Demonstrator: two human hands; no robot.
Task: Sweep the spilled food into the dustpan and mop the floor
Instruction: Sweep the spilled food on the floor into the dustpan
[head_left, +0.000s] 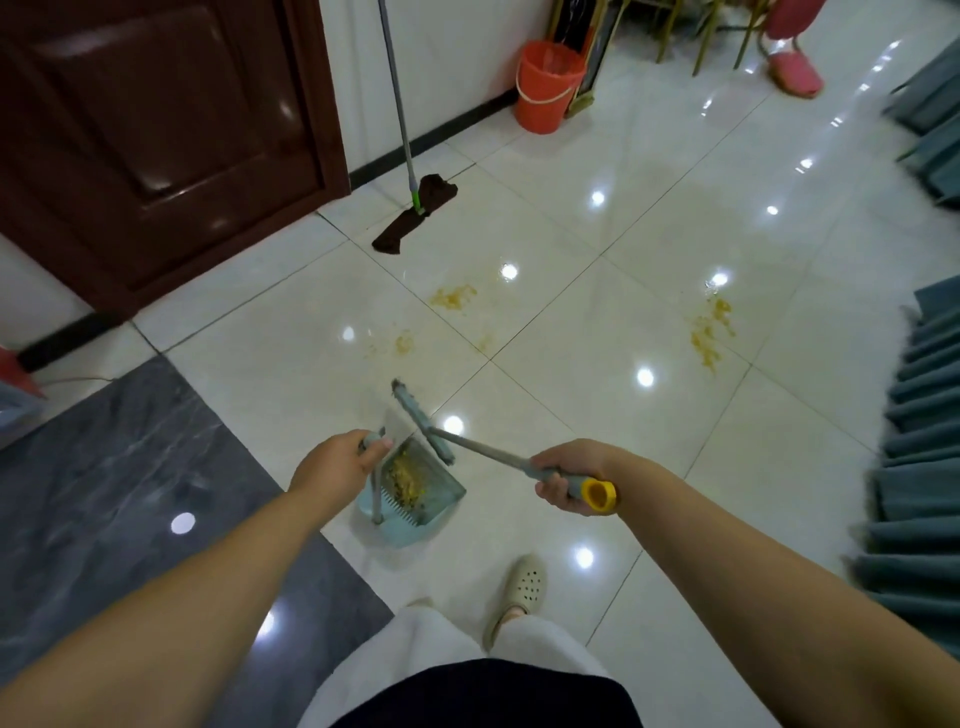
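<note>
My left hand (340, 460) grips the top of the upright handle of a pale blue dustpan (415, 506) that stands on the tiled floor and holds a heap of yellow food. My right hand (563, 480) grips the grey handle of a broom (423, 418) near its yellow end cap; the broom head hangs over the dustpan's mouth. Yellow food smears lie on the tiles ahead, one patch at the middle (453, 297), small bits nearer (402, 344), and a larger patch to the right (710, 332). A flat mop (415, 214) with a brown cloth leans on the wall.
A brown door (156, 130) is at the left. An orange bucket (545, 85) stands by the far wall. Teal curtain folds (919, 441) run along the right edge. A grey marble strip (130, 467) lies at left. My foot in a cream clog (522, 587) is behind the dustpan.
</note>
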